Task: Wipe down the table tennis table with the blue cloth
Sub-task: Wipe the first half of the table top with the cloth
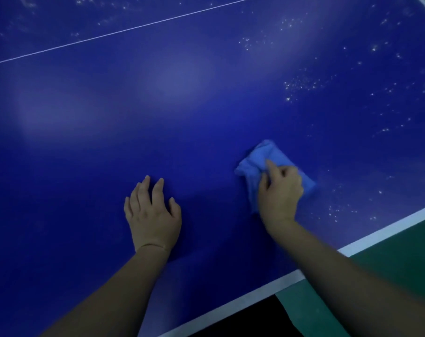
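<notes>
My R hand (279, 190) grips crumpled blue cloth (262, 159) on dark-blue table tennis table (182, 117); L hand (153, 212) flat, fingers spread, holding nothing.

Two bare forearms enter from the lower edge, neither covered by any sleeve up to where the picture cuts them off. The left hand (155, 215) wears no glove, ring or watch; a faint crease line crosses its wrist. The right hand (279, 193) is likewise ungloved and without jewellery, its outline slightly blurred. Fingernails look short and unpainted
</notes>
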Demonstrator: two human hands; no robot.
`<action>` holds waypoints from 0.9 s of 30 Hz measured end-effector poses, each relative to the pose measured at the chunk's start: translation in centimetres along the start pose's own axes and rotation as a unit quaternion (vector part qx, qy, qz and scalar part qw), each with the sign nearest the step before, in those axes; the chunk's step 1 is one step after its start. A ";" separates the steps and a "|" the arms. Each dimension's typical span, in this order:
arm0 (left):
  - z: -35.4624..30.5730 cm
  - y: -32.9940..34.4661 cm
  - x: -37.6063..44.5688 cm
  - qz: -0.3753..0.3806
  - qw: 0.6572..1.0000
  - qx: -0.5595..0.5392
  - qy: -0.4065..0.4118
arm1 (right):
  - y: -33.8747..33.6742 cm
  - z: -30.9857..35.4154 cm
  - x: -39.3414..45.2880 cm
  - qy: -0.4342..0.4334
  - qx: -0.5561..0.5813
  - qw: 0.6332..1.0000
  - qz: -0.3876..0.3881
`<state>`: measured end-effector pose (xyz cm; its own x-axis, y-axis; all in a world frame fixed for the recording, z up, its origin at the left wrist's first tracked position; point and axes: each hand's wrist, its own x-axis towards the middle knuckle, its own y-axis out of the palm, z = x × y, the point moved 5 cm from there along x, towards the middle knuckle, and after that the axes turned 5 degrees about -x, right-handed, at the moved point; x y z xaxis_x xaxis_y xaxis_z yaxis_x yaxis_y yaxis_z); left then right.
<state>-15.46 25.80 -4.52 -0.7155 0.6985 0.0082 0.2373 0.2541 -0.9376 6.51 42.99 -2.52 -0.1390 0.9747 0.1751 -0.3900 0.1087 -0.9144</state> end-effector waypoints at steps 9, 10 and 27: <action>0.1 0.1 0.0 0.006 1.000 -0.008 -0.009 | 0.6 1.0 1.2 -0.052 0.028 0.997 0.046; 0.0 0.1 0.0 0.005 1.000 -0.010 -0.008 | -0.2 -1.0 0.9 0.003 0.022 0.999 0.028; -1.8 0.0 -0.9 0.005 1.000 -0.002 0.010 | -3.3 -7.4 -5.7 0.070 -0.008 0.997 -0.022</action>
<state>-13.69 26.38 -3.90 -0.6991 0.7150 0.0052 0.2479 0.2492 -0.9362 15.30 38.54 -3.14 0.0064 0.9865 0.1639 -0.3779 0.1542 -0.9129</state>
